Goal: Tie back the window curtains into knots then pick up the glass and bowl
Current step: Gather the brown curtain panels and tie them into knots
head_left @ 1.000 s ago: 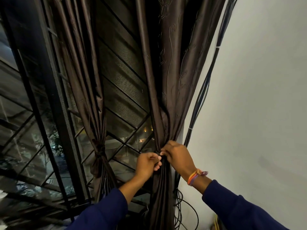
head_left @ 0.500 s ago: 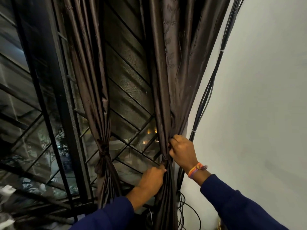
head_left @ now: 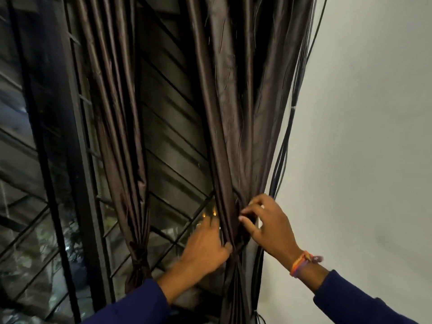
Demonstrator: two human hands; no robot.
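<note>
Window [head_left: 163,141] | curtains: 2 [head_left: 236,113] | hands: 2, left hand [head_left: 205,246], right hand [head_left: 268,225]

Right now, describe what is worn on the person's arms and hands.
Both arms wear long dark blue sleeves, left sleeve and right sleeve, ending short of the wrists. The right wrist carries a braided bracelet in orange, yellow, pink and purple with a loose tuft. The left hand and right hand are bare.

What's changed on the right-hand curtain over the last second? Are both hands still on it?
The right hand has climbed from the pinch point up the right curtain and now curls its fingers into the gathered folds. The left hand, which was pinching beside it, dropped lower and grips the bunch from the window side. Both stay on the fabric. The left curtain stays knotted; the cables by the wall hang unchanged.
</note>
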